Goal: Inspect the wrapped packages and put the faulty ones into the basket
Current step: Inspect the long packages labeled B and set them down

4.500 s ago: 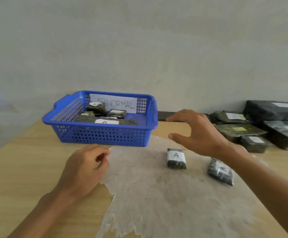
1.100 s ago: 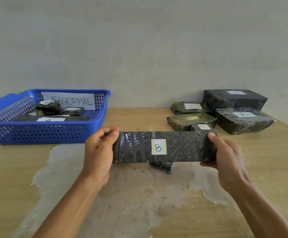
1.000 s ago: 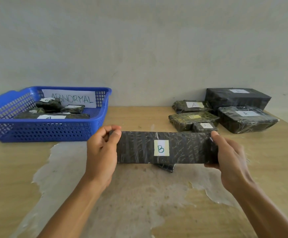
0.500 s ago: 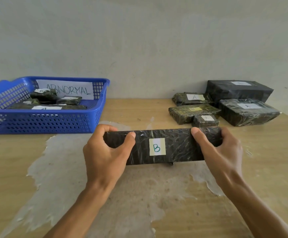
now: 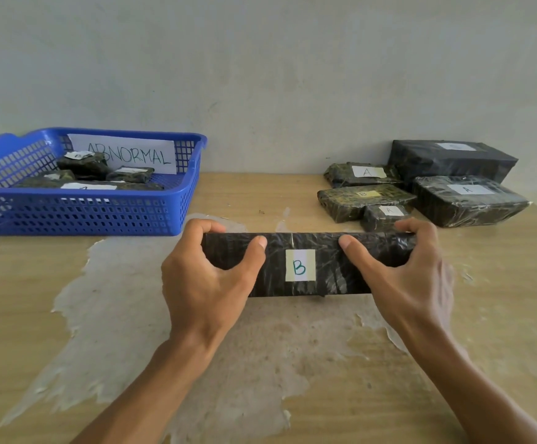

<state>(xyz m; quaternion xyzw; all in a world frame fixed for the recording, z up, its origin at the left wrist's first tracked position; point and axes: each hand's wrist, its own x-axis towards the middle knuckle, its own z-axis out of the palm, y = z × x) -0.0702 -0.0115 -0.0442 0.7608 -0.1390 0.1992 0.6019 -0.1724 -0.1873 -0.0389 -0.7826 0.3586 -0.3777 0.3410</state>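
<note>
Both hands clamp one long black package (image 5: 305,264), held level at frame centre above the table (image 5: 501,299). Left hand (image 5: 206,283): thumb on the near face, fingers curled over the top edge. Right hand (image 5: 411,277): same hold, mirrored. White label (image 5: 300,265) marked "B" faces the camera between the thumbs. Blue basket (image 5: 100,213), at 10 o'clock, holds several small wrapped packs and an "ABNORMAL" card (image 5: 126,153). Stack of wrapped packages (image 5: 421,187) at 2 o'clock, well apart, labelled A and B.
</note>
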